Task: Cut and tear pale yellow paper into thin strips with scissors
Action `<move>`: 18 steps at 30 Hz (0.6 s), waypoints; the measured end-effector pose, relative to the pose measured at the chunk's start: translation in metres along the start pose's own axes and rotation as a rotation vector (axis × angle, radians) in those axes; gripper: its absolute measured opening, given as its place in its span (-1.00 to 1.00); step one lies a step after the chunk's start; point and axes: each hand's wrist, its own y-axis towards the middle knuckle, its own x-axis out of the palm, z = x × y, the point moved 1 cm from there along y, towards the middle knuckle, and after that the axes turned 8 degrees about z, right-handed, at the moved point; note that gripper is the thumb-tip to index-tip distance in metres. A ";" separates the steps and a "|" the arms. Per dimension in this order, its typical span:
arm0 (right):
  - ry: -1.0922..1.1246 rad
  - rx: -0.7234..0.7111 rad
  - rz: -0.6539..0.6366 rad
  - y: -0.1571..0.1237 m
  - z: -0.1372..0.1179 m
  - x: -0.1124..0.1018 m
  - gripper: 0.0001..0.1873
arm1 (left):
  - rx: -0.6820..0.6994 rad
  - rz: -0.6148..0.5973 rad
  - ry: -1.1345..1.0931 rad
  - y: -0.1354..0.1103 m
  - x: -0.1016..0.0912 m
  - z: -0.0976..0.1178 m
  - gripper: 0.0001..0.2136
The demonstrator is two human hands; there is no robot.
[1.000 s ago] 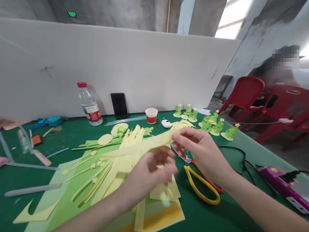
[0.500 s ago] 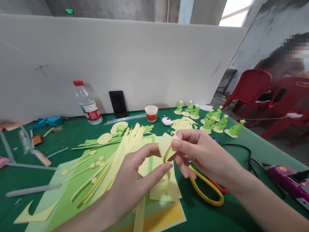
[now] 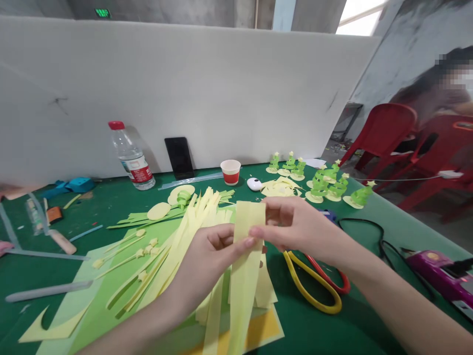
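Both hands are closed on one wide pale-yellow strip [image 3: 245, 291], pinching it near its upper end. The left hand [image 3: 214, 254] grips its left edge, thumb laid across the front; the right hand [image 3: 297, 224] grips the right edge, thumb also on the front. The two thumb tips sit just beside each other on the strip.

The strip is in front of the person, above the surface [image 3: 306, 335]. Its long axis runs away from the body, nearly straight ahead; the squared upper end points toward the white board [image 3: 207, 98], and the length below the thumbs drops toward the person, slanting slightly left and leaving the view at the bottom.

Left of the strip, a bundle of narrow yellow strips [image 3: 195, 217] lies slantwise, far ends pointing ahead and to the right. The yellow-and-red scissor handles [image 3: 328, 308] rest below the right hand, apart from the strip.
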 end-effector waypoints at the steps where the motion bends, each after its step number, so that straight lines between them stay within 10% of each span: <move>1: -0.009 -0.025 -0.007 0.000 0.001 0.002 -0.94 | 0.007 0.029 0.031 0.000 0.000 0.000 -0.80; 12: 0.170 -0.012 0.349 0.016 0.010 -0.023 -0.79 | -0.030 -0.240 0.225 -0.017 0.022 -0.011 -0.79; 18: 0.230 0.031 0.277 0.020 0.018 -0.029 -0.73 | 0.101 -0.494 0.355 -0.023 0.015 -0.007 -0.81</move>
